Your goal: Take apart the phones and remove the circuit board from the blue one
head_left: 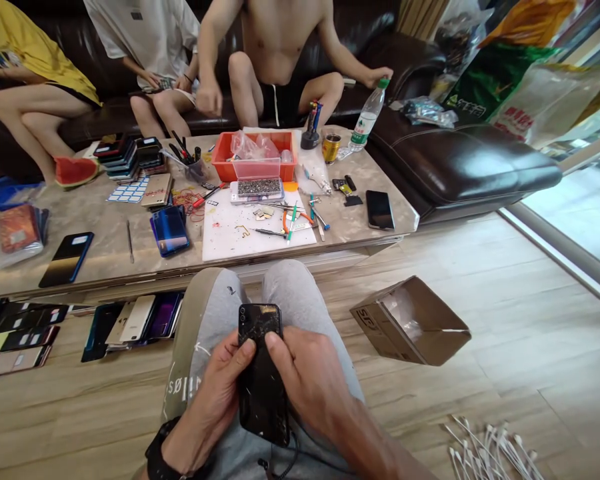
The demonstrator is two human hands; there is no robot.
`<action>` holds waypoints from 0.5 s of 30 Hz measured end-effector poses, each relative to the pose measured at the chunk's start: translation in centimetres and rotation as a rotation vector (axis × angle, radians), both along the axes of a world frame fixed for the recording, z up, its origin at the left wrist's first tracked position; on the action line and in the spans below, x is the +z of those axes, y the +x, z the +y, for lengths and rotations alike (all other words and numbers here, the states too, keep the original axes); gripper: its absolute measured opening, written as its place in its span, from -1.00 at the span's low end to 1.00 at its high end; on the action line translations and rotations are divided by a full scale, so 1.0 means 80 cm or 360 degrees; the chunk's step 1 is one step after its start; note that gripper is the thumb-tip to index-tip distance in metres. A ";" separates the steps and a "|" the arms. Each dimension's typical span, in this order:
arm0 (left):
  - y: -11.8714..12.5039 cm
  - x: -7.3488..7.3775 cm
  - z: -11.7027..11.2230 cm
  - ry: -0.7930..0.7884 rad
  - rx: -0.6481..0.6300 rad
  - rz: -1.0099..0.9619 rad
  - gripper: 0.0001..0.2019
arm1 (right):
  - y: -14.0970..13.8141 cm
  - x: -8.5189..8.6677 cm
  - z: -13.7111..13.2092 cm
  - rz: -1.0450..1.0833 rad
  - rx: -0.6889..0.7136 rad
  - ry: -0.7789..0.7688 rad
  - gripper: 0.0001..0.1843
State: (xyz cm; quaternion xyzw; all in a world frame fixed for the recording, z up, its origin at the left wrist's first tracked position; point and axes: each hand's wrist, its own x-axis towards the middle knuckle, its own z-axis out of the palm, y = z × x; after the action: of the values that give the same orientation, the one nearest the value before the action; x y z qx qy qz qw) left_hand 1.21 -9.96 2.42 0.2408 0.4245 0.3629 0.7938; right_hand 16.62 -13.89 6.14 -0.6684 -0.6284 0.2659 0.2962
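A black smartphone [261,393] is held above my lap with its back, camera lenses at the top left, facing up. Its upper part looks scuffed or cracked. My left hand [223,373] grips the left edge, thumb lying on the back. On the other side my right hand [305,367] clasps the right edge, thumb pressed near the upper middle. The fingers beneath the phone are hidden. A dark cord [293,453] hangs by the phone's lower end. Beyond my knees, a white work mat [225,233] carries screwdrivers, tweezers [270,233] and small parts.
On the table stand a red bin [223,163], a screw box [258,189], stacked phones [170,230] and a lone phone [380,210]. A cardboard box [380,327] and white cables [490,447] lie on the floor at right. Several people sit opposite; one holds a bottle [367,120].
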 end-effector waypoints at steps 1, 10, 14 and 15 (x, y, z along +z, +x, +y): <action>0.002 0.000 -0.002 -0.0006 -0.0004 -0.0007 -0.67 | 0.001 0.001 0.002 -0.0012 -0.0029 0.0022 -0.42; 0.003 0.002 -0.008 -0.0005 -0.0047 -0.0041 -0.65 | -0.001 0.008 0.000 -0.0007 0.0031 0.0222 -0.48; -0.001 0.002 -0.008 -0.0002 -0.0050 -0.0027 -0.67 | 0.004 0.010 0.005 0.0097 -0.0065 0.0027 -0.47; 0.000 0.004 -0.009 0.0008 -0.0069 -0.0014 -0.67 | 0.006 0.010 0.007 0.0143 -0.0096 -0.0002 -0.46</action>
State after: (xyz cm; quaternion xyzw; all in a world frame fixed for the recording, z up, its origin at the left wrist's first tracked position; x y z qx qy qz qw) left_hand 1.19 -10.66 2.73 0.2503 0.4147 0.3479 0.8027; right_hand 17.09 -13.30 6.91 -0.6746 -0.5938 0.2871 0.3315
